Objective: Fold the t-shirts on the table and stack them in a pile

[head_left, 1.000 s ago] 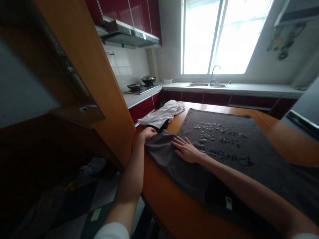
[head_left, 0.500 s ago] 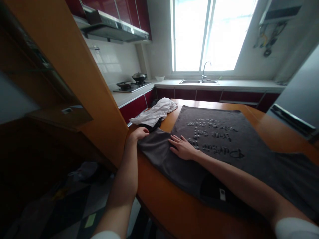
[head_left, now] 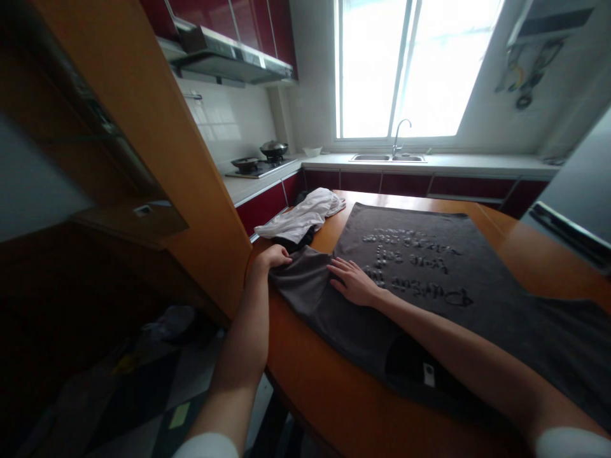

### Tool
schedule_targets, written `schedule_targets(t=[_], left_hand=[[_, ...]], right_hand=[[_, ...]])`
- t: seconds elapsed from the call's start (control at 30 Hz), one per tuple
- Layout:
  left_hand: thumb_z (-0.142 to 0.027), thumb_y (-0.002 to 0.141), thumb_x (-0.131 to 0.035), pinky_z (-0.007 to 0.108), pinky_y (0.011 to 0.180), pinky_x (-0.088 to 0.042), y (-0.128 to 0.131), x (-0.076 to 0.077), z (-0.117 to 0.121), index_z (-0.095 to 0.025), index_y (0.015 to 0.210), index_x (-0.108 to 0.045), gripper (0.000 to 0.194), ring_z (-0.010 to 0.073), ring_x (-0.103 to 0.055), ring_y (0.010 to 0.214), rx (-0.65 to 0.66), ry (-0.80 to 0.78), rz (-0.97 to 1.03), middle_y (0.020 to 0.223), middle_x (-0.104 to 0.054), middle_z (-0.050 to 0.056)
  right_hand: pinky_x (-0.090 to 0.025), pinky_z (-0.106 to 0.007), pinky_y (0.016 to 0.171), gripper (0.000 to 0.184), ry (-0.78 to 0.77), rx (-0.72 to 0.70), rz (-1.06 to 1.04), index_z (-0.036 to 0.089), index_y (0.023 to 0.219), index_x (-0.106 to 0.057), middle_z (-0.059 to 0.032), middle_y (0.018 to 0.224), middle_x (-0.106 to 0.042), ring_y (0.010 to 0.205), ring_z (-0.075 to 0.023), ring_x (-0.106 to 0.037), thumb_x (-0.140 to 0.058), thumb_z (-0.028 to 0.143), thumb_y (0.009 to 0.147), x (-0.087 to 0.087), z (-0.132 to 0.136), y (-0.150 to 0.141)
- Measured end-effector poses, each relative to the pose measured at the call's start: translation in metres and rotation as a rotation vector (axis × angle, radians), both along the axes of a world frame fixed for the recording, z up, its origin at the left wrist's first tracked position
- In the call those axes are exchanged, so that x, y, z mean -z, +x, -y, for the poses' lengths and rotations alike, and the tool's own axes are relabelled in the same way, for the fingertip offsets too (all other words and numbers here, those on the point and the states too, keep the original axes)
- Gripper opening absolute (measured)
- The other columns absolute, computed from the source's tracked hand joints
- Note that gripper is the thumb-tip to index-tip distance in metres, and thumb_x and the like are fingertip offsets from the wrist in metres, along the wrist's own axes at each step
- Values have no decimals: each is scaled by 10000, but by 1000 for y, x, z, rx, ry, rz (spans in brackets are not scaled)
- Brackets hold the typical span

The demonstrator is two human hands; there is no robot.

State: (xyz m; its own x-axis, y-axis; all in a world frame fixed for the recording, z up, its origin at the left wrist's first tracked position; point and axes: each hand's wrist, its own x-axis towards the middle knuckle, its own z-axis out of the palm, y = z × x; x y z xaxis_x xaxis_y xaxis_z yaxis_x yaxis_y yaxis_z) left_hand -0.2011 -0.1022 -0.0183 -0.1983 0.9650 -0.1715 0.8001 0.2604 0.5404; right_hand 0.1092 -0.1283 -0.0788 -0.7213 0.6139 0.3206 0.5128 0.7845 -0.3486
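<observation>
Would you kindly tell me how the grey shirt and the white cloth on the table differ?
The grey shirt is spread mostly flat, while the white cloth lies crumpled. The grey shirt bears lettering; the white cloth shows none. The grey shirt covers much more of the table than the white cloth does. Both are fabric, and both lie on the table.

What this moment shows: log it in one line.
left hand: curled at sleeve end | right hand: palm-down on gray shirt | gray shirt: spread on table, lettering up | white cloth: beyond left hand
</observation>
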Motion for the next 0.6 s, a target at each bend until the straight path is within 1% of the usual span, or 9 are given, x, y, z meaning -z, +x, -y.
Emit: schedule_targets(t=[0.1,0.17,0.27,0.33,0.37,0.47,0.53,0.6], left_hand=[[-305,589,-783,250,508,-423,3,-6,4,-200,589,-630,185,197,-622,592,31,42,-4,602,-659,21],[-347,629,-754,252,546,-441,4,-14,8,-199,656,-641,188,208,-637,663,61,100,-11,678,-681,27],[-392,713,-689,263,650,-473,8,-30,16,-202,797,-658,210,214,-650,782,161,311,-57,807,-698,30],[-403,758,-653,279,689,-480,13,-39,22,-202,869,-664,230,213,-652,800,219,446,-103,854,-699,36],[-405,771,-644,285,692,-481,17,-43,25,-202,892,-667,238,211,-653,794,235,480,-119,864,-700,38],[-405,780,-651,287,679,-480,28,-50,32,-202,909,-675,242,205,-649,763,260,458,-133,840,-698,30],[-396,771,-669,281,680,-481,34,-51,34,-199,900,-687,236,201,-644,754,271,423,-117,811,-694,20],[-386,759,-691,271,686,-486,40,-51,34,-191,894,-701,238,199,-644,765,264,397,-70,804,-692,16]], right_hand=[[-244,-536,1211,517,1,-19,2,214,1503,-469,-112,1582,-415,1499,-271,-300,-424,413,1028,-1,0,0],[-243,-546,1208,519,-11,-29,18,208,1497,-478,-117,1576,-423,1500,-274,-299,-402,432,1035,-2,0,0],[-246,-555,1204,526,-21,-34,33,201,1483,-497,-122,1569,-433,1497,-279,-304,-377,460,1041,-2,0,0],[-250,-548,1205,531,-13,-29,26,202,1487,-490,-122,1580,-415,1499,-277,-300,-379,465,1040,-1,-1,0],[-252,-542,1206,533,-7,-25,18,198,1490,-485,-124,1586,-405,1500,-277,-297,-385,462,1038,0,-1,0],[-268,-530,1203,521,0,-10,-16,174,1469,-506,-141,1574,-421,1487,-288,-320,-420,436,1027,0,-1,-1],[-298,-501,1194,483,6,9,-73,163,1423,-553,-148,1530,-479,1446,-285,-389,-446,402,1017,-1,-1,-2],[-356,-440,1161,423,11,52,-179,164,1351,-610,-143,1446,-562,1359,-263,-488,-457,356,1007,-4,-1,-2]])
